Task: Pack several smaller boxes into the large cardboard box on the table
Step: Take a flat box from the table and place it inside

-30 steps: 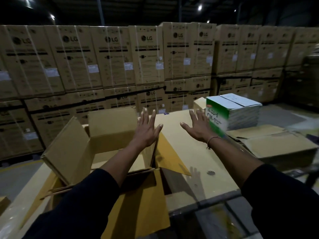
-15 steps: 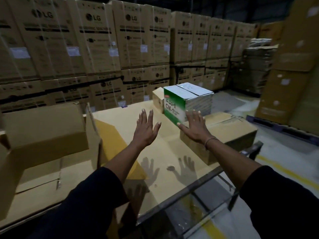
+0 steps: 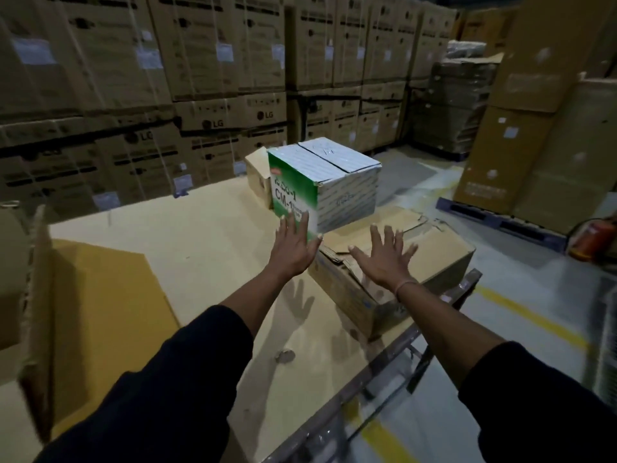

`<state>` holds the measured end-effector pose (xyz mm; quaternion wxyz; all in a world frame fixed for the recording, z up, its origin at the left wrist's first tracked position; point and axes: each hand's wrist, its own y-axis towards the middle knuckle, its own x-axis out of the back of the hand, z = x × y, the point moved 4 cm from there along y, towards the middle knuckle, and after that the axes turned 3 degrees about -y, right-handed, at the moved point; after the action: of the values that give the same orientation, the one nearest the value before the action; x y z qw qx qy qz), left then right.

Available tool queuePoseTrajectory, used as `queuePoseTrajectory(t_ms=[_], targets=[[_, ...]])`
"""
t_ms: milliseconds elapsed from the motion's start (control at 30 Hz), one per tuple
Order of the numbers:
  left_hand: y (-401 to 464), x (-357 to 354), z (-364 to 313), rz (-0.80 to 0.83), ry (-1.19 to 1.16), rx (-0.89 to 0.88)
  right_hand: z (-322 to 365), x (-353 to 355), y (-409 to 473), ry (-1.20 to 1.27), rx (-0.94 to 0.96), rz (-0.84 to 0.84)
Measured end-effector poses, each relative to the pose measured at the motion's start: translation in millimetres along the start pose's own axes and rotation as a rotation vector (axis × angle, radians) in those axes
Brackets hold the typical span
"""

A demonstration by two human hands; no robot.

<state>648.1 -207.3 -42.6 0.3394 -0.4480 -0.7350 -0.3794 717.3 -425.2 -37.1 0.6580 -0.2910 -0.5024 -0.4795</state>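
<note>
Reaching out with flat, spread fingers, the left hand (image 3: 293, 249) and right hand (image 3: 384, 259) hold nothing. Just past them sits a green-and-white box (image 3: 325, 182) atop a crushed brown box (image 3: 400, 262) on the tan table (image 3: 187, 225). Tall box stacks (image 3: 143, 78) stand behind.

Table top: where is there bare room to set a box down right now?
The widest bare patch of the table lies between the large cardboard box at left and the green-and-white box. Its near strip beside the left sleeve also looks free. The right end is crowded: the green-and-white box, a small brown box behind it and a crumpled flat carton sit close together.
</note>
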Motion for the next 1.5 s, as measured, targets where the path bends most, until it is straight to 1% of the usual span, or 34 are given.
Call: queuePoseTrajectory(t_ms=[267,400,467,567,700,833,1067,1500], targets=[[69,-70,-24,0.109,0.082,-0.04,-53,-35,34,0.013,-0.301,-0.014],[100,-98,-28,0.142,0.102,-0.014,-80,-45,54,0.066,-0.457,0.084],[118,-112,-31,0.174,0.147,0.003,-94,-53,59,0.084,-0.504,0.136],[142,-132,-36,0.22,0.218,0.032,-106,-62,65,0.034,-0.487,0.138],[168,-158,-33,0.255,0.261,0.067,-112,-69,70,-0.028,-0.468,0.06],[172,-172,-37,0.28,0.294,0.095,-117,-74,72,-0.044,-0.453,0.02],[161,-172,-38,0.301,0.355,0.117,-120,-76,71,-0.064,-0.445,0.034],[96,-169,-58,0.257,0.41,0.227,-145,-59,36,-0.113,-0.326,0.112]])
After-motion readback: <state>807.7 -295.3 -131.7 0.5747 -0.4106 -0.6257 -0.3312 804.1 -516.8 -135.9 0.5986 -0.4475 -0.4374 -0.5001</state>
